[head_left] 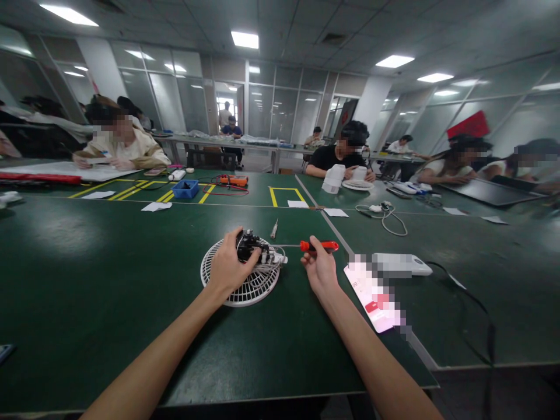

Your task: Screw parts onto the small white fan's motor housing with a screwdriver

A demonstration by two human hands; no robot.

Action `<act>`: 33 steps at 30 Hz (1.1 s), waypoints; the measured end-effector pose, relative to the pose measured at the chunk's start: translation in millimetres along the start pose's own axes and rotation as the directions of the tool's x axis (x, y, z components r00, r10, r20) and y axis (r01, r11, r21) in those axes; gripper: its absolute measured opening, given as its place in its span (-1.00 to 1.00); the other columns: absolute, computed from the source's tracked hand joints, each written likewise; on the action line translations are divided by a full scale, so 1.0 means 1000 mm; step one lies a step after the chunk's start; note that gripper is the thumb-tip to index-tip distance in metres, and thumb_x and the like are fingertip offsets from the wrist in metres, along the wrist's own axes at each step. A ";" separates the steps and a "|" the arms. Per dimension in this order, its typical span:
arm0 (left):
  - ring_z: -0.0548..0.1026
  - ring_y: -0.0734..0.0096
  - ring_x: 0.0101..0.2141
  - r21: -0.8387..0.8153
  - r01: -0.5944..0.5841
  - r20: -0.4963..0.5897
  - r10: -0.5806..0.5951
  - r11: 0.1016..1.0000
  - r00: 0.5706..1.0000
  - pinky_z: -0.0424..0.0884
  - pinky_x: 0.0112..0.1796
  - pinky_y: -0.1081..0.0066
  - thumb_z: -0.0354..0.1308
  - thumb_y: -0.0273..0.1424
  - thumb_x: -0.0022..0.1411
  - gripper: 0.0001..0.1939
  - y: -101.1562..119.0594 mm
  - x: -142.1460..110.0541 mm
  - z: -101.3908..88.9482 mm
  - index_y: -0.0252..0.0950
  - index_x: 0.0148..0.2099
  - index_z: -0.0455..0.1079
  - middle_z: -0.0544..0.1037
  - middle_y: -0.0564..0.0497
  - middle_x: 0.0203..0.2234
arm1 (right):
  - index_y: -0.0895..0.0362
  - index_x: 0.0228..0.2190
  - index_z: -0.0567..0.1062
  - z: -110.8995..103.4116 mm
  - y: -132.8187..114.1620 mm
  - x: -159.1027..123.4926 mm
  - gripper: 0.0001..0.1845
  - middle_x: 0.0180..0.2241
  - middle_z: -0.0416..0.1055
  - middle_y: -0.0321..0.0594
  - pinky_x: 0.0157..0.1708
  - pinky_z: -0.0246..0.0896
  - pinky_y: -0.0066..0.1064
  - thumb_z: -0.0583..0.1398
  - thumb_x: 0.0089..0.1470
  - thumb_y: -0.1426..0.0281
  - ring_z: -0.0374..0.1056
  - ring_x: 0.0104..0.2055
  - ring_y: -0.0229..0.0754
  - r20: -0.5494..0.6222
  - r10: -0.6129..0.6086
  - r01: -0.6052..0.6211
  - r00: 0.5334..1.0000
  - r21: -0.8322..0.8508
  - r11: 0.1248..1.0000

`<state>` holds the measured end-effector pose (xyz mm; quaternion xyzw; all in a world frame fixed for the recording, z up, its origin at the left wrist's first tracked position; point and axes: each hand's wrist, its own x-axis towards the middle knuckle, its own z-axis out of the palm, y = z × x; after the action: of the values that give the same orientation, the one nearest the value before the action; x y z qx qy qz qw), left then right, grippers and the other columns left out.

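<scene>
My left hand (230,265) is closed around a black motor assembly (248,244) with white wires and a white end piece. Beneath it, a round white fan grille (251,291) lies flat on the green table (131,280). In my right hand (321,268) is a screwdriver (321,247) with an orange-red handle, held between thumb and fingers. Its long shaft points left, level, toward the motor assembly; whether the tip touches it I cannot tell. A small pointed tool (274,228) rests on the table just behind the grille.
Right of my right hand lie a lit phone (371,297) and a white device (400,264) with a black cable. Further back are a blue bin (185,188), an orange meter (234,180) with leads, and a white cable (394,221). Several people sit around the tables, one handling white parts (333,178).
</scene>
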<state>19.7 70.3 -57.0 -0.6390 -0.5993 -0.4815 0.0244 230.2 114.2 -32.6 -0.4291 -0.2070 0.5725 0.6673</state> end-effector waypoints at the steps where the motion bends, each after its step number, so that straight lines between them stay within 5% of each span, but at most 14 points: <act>1: 0.53 -0.01 0.07 0.000 -0.002 0.000 0.002 1.000 1.000 0.49 0.08 -0.02 0.21 -0.08 0.28 -0.35 0.000 0.000 0.000 -0.31 0.28 0.22 0.50 -0.27 0.10 | 0.07 -0.42 0.38 -0.001 0.000 0.000 -0.66 -0.59 0.44 -0.39 -0.60 0.28 -0.54 0.44 -0.12 0.32 0.33 -0.60 -0.31 0.003 0.026 -0.026 1.000 0.008 1.000; 8: 0.53 -0.04 0.09 0.008 -0.026 0.019 0.026 1.000 1.000 0.49 0.11 -0.04 0.18 -0.17 0.26 -0.34 0.001 -0.001 -0.002 -0.36 0.31 0.18 0.48 -0.31 0.14 | 0.07 -0.44 0.37 -0.004 -0.003 0.001 -0.84 -0.51 0.46 -0.40 -0.32 0.51 -0.40 0.27 -0.10 0.46 0.46 -0.45 -0.28 0.034 0.018 -0.022 0.999 0.121 0.992; 17: 0.53 -0.11 0.12 -0.015 0.011 0.009 -0.011 1.000 1.000 0.49 0.10 -0.10 0.20 -0.16 0.25 -0.24 -0.001 -0.002 -0.001 -0.32 0.39 0.09 0.48 -0.34 0.17 | 0.08 -0.46 0.39 -0.001 0.004 0.000 -0.68 -0.61 0.42 -0.41 -0.48 0.42 -0.48 0.44 -0.13 0.35 0.28 -0.62 -0.35 0.020 -0.058 0.057 0.998 0.037 0.998; 26: 0.53 -0.10 0.12 0.020 0.010 0.022 -0.010 1.000 1.000 0.50 0.11 -0.06 0.21 -0.13 0.24 -0.22 0.001 -0.003 -0.002 -0.34 0.38 0.09 0.48 -0.34 0.17 | 0.08 -0.46 0.39 0.000 -0.002 -0.003 -0.86 -0.55 0.45 -0.40 -0.36 0.51 -0.43 0.23 -0.12 0.51 0.43 -0.46 -0.28 0.021 0.010 -0.013 1.000 0.128 0.992; 33: 0.53 -0.07 0.11 0.006 -0.021 0.017 0.020 1.000 1.000 0.50 0.11 -0.05 0.27 -0.19 0.18 -0.18 0.001 -0.002 -0.003 -0.34 0.38 0.08 0.49 -0.32 0.14 | 0.08 -0.44 0.39 0.001 0.003 -0.001 -0.70 -0.62 0.42 -0.43 -0.49 0.42 -0.49 0.42 -0.13 0.39 0.32 -0.59 -0.33 0.016 -0.056 0.056 0.998 0.041 0.998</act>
<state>19.6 66.5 -56.3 -0.6492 -0.5944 -0.4738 0.0261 228.0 113.7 -34.2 -0.4048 -0.2130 0.5612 0.6898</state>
